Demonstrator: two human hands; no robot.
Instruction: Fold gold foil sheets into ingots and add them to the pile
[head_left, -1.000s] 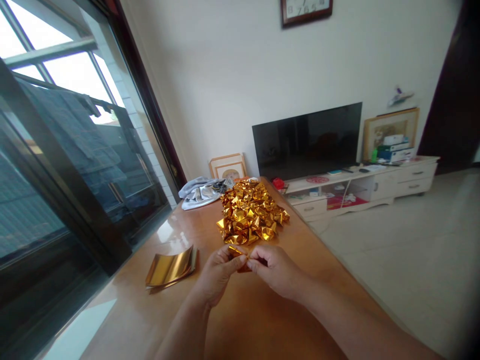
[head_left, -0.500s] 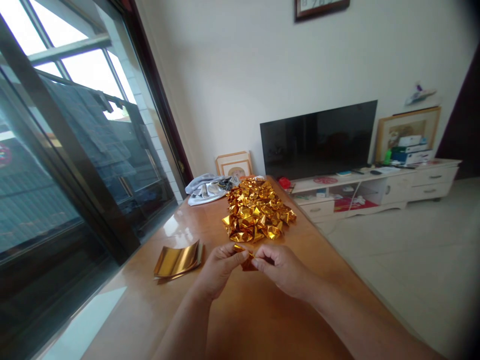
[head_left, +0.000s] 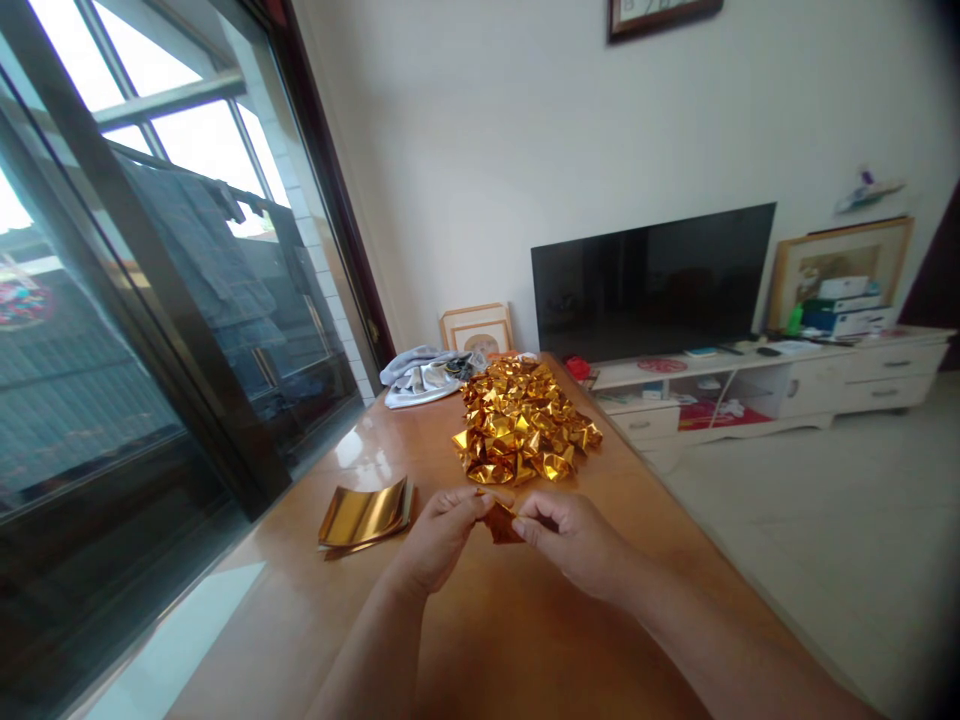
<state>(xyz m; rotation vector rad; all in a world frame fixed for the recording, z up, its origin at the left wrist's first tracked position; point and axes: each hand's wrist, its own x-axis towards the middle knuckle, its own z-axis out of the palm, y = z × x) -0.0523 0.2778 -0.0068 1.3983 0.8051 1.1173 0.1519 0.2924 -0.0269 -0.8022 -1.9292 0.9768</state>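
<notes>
A partly folded piece of gold foil paper (head_left: 504, 524) is held just above the wooden table (head_left: 480, 640), between my two hands. My left hand (head_left: 442, 535) pinches its left end between thumb and fingers. At the other end, my right hand (head_left: 566, 535) grips the paper the same way; its fingertips partly hide the edge. Beyond my hands lies a heap of shiny folded gold paper pieces (head_left: 525, 425). To the left of my left hand rests a stack of flat gold foil sheets (head_left: 364, 515), slightly curled at the edges.
Grey-white fabric (head_left: 424, 375) lies at the table's far left, beside the heap. A black television (head_left: 652, 285) stands on a low white cabinet (head_left: 810, 385) beyond the table's right edge. A glass sliding door (head_left: 180, 330) runs along the left.
My hands have moved slightly apart, and more of the gold paper shows between them. The whole view has shifted a little, with the heap and stack otherwise the same.
</notes>
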